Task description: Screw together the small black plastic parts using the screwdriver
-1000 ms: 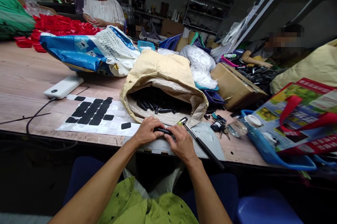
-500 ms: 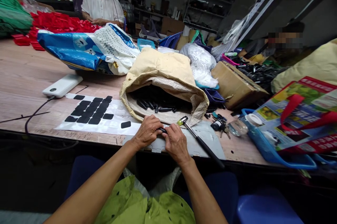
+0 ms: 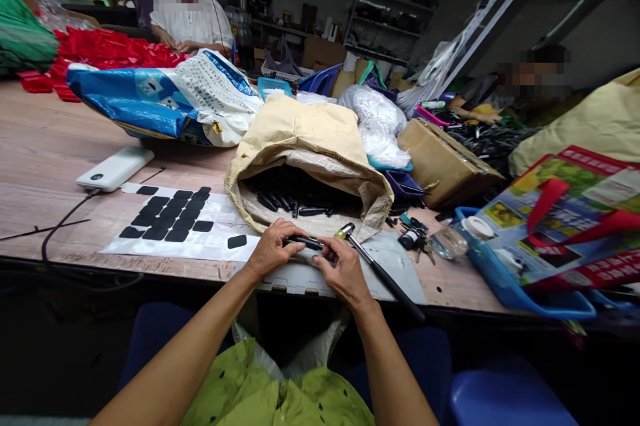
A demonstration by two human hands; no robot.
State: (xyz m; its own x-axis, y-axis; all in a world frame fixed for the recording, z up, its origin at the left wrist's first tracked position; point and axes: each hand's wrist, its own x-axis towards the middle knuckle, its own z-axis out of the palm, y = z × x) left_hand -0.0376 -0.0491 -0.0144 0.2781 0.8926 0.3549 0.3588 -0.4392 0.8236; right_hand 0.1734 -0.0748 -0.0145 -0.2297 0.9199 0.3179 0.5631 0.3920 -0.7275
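A slim black rod-like piece (image 3: 307,241) is held level above the grey board (image 3: 300,283) at the table's front edge. My left hand (image 3: 273,249) pinches its left end between thumb and fingers. At the other end, my right hand (image 3: 345,271) has its fingertips closed round it. Just behind my hands, a beige sack (image 3: 305,126) lies with its mouth facing me, and several similar black pieces (image 3: 313,211) show inside. A small hammer (image 3: 383,271) with a black grip rests right of my right hand.
Left of the sack, black rounded patches (image 3: 165,219) lie on white sheets, near a white power bank (image 3: 115,169). To the right are keys (image 3: 427,246), a clear jar (image 3: 450,243) and a blue basket (image 3: 545,303) holding a printed bag. People sit across the table.
My hands have drawn slightly apart, so more of the black piece shows between them. My right fingers have loosened from a tight grip to a fingertip hold.
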